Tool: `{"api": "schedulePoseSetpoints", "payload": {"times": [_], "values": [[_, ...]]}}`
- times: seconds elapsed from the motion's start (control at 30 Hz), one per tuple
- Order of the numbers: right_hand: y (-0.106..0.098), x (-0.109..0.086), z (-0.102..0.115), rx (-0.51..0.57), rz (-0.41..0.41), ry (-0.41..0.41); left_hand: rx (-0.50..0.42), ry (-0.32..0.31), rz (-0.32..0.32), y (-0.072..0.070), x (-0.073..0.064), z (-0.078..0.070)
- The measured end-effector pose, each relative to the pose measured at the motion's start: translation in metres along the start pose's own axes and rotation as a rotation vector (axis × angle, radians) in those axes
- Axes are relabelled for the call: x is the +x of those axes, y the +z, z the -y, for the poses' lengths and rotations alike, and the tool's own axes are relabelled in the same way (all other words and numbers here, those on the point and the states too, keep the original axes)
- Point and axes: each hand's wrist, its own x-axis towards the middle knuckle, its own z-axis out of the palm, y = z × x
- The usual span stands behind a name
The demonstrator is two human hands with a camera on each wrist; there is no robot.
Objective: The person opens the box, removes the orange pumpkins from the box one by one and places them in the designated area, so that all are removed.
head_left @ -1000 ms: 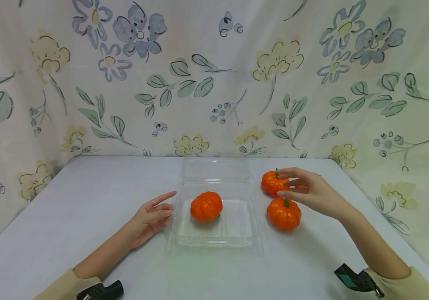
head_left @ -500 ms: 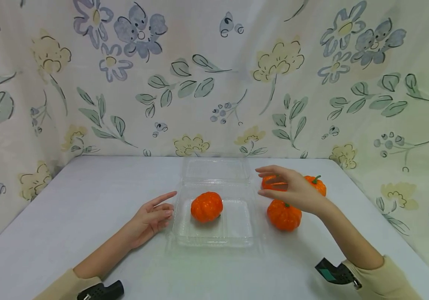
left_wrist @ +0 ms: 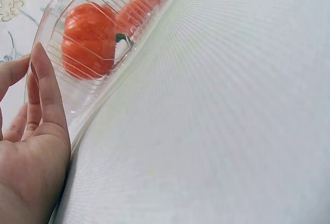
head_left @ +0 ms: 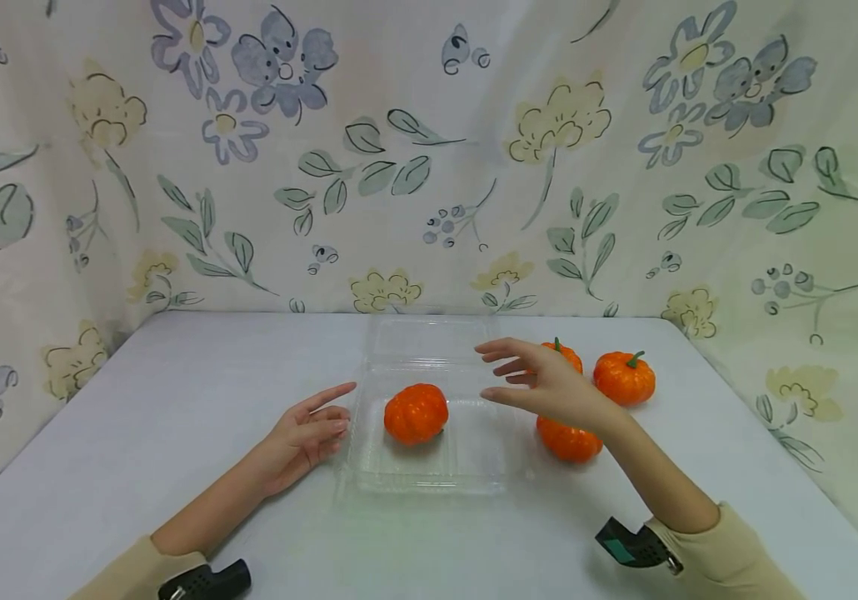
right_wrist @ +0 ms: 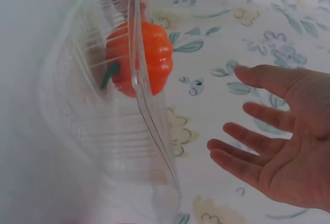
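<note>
An orange toy pumpkin [head_left: 416,414] lies tipped on its side in the left part of a clear plastic clamshell box [head_left: 477,454]. The box's lid [head_left: 432,337] is folded back behind it. My left hand [head_left: 297,442] rests on the table with relaxed fingers at the box's left edge; in the left wrist view its fingertips appear against the clear rim. Above the box's right side hovers my right hand [head_left: 552,387], fingers spread, holding nothing. It partly covers two more pumpkins, a near one [head_left: 570,440] and a far one [head_left: 566,354].
Another pumpkin [head_left: 624,377] stands upright farther right, its green stem up. The white table [head_left: 197,375] stretches out to the left of the box. Behind it hangs a floral curtain [head_left: 429,167].
My right hand has moved left, from above the pumpkins to above the box's right side, uncovering the rightmost pumpkin. The left hand, the box and the pumpkins stay in place.
</note>
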Motion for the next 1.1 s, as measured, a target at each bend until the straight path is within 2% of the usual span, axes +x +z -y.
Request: {"api": "schedulePoseSetpoints", "payload": {"times": [0.23,0.87,1.1], "values": [[0.012,0.005,0.003,0.009,0.025,0.007,-0.007,0.013,0.019,-0.001,0.0,0.001],[0.048,0.024,0.013,0.023,0.111,-0.031,-0.024,0.027,0.045,-0.002,0.0,0.003],[0.056,0.027,0.011,0.022,0.141,-0.059,-0.015,0.024,0.041,-0.001,0.0,0.001]]}}
